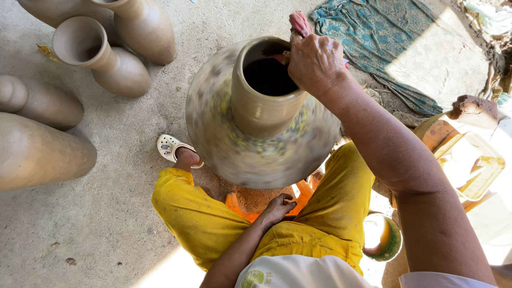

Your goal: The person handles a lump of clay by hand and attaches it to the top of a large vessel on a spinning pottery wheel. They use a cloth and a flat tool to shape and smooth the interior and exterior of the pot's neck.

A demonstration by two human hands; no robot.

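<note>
Head view: the right hand (316, 63) bends down at the wrist over the far rim of a blurred clay vase (261, 114) at centre, fingers closed around a reddish cloth (300, 23) pressed to the mouth. Near the body, the left hand (277, 207) reaches under the vase's belly, fingers curled onto an orange stand (240, 205). Other clay pots (106, 58) stand far left; a teal cloth (373, 37) lies far right.

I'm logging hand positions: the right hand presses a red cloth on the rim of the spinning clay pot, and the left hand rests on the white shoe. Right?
Not quite. The head view shows the left hand on the orange stand under the pot, not the shoe. The right hand is at the rim with the red cloth.
</note>
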